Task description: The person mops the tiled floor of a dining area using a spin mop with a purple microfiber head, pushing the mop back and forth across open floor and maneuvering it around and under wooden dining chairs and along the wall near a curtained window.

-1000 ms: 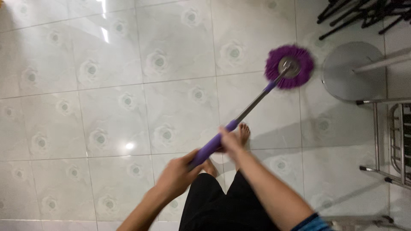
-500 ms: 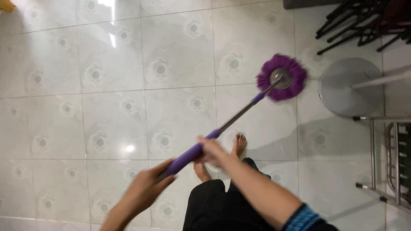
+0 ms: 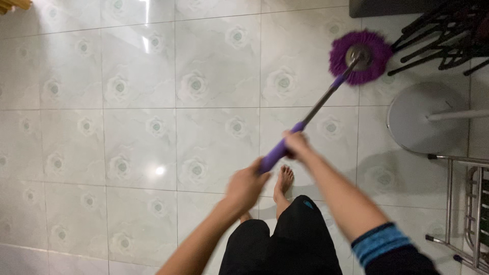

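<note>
I hold a mop with both hands over a white tiled floor. Its round purple mop head (image 3: 360,56) rests on the tiles at the upper right, near some black chair legs. A grey metal shaft runs down from it into a purple handle (image 3: 277,150). My right hand (image 3: 297,144) is shut on the handle higher up. My left hand (image 3: 245,186) grips the handle's lower end. Below the hands I see my bare foot (image 3: 283,184) and black trousers (image 3: 285,239).
A round grey stand base (image 3: 417,122) with a white pole sits on the floor at the right. Black chair legs (image 3: 443,30) crowd the upper right corner. A metal rack frame (image 3: 466,203) stands at the right edge. A dark mat (image 3: 387,7) lies at the top.
The mop head has moved farther away, up and to the right, toward the black chair legs. Both hands have followed along with the handle.
</note>
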